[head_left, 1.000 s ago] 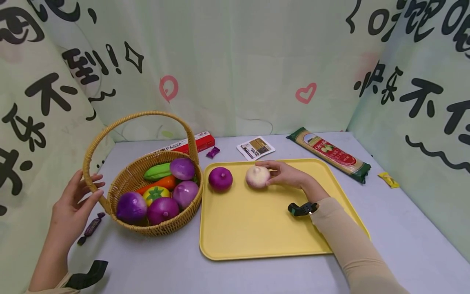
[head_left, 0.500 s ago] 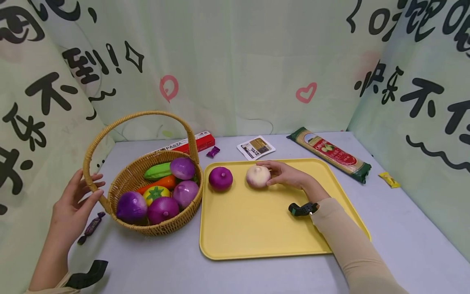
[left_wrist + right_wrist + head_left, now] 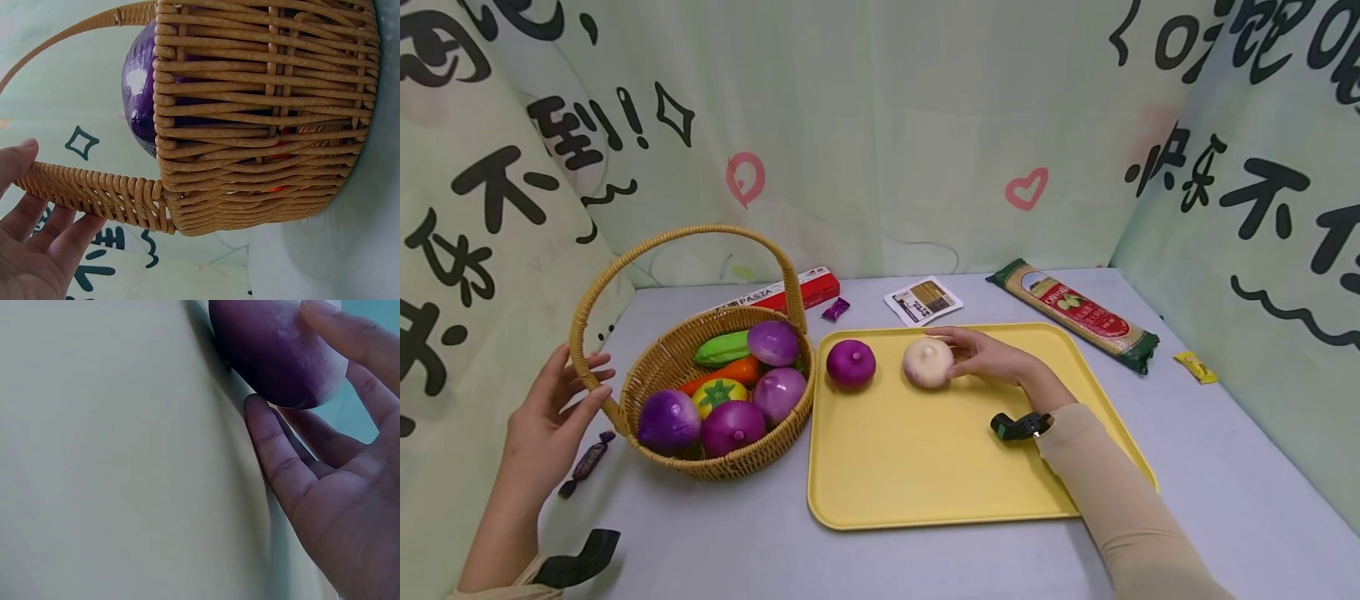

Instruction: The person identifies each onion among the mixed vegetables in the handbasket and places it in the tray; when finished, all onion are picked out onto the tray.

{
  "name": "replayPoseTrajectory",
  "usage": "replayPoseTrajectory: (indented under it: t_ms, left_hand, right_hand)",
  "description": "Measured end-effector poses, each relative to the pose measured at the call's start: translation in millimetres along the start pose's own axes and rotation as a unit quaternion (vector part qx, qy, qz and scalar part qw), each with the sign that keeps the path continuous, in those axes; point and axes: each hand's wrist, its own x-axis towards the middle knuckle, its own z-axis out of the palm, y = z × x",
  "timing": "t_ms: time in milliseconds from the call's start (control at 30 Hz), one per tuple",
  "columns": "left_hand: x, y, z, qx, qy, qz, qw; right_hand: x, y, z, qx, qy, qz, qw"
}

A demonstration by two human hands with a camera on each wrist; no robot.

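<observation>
On the left, my left hand (image 3: 553, 421) holds the side of the wicker basket's handle (image 3: 580, 346), thumb on one face and fingers on the other; the left wrist view shows this hand (image 3: 44, 244) up close. The wicker basket (image 3: 722, 469) stands on the table with purple onions (image 3: 733, 429), a carrot (image 3: 741, 372), a green vegetable (image 3: 721, 351) and a yellow-green tomato-like piece (image 3: 718, 396) inside. My right hand (image 3: 988, 357) holds a white and purple turnip (image 3: 925, 363) at the yellow tray's far part, thumb and fingers around its side. Left of it sits a purple onion (image 3: 850, 365).
The yellow tray (image 3: 940, 467) lies right of the basket. Behind are a red pasta box (image 3: 816, 289), a purple-wrapped candy (image 3: 835, 310), a white packet (image 3: 923, 302) and a green-ended pasta bag (image 3: 1075, 315). A yellow candy (image 3: 1195, 367) lies right, a dark candy (image 3: 586, 465) left.
</observation>
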Motion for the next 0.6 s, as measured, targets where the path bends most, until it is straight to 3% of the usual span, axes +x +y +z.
replayPoseTrajectory:
  t_ms: [600]
  left_hand:
    - [-0.7, 2.2, -0.4, 0.002, -0.001, 0.001, 1.0000]
  right_hand:
    - [-1.8, -2.7, -0.6, -0.004, -0.010, 0.013, 0.9999]
